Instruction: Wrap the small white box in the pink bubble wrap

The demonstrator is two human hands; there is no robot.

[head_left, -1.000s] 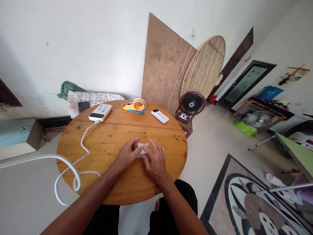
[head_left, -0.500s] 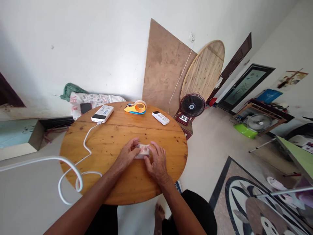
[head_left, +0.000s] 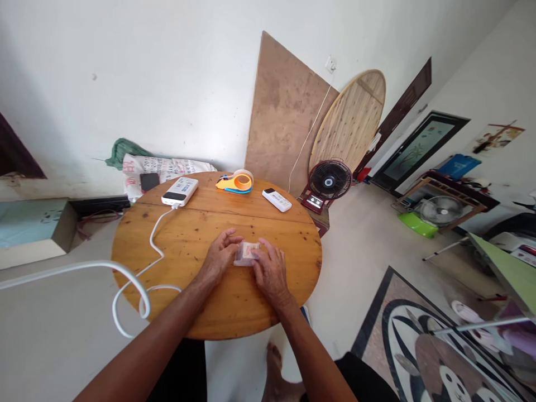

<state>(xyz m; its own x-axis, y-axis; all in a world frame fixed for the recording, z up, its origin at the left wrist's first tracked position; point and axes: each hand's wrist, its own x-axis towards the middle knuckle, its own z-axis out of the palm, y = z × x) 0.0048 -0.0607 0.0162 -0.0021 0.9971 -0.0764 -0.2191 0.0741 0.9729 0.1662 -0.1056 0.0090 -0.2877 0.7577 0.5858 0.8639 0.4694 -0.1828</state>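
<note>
A small pale box [head_left: 248, 250] with reddish print, wrapped in clear film, sits low over the wooden table between my hands. My left hand [head_left: 220, 254] holds its left end, thumb against the side and the other fingers curled. At the opposite end, my right hand [head_left: 270, 268] grips the box with thumb and fingers. My fingertips hide parts of both ends. An orange and blue tape dispenser [head_left: 235, 182] stands beyond my hands at the table's far side.
On the round wooden table [head_left: 196, 229] lie a white power bank [head_left: 180, 191] with a white cable [head_left: 156, 234], and a second white power bank [head_left: 277, 200] at the far right. A black fan [head_left: 329, 182] stands past the table. A printed sack [head_left: 171, 166] lies behind it.
The box has turned slightly between my hands, and more of its wrapped left side shows. My right fingers have closed in over its right end. The view has shifted slightly.
</note>
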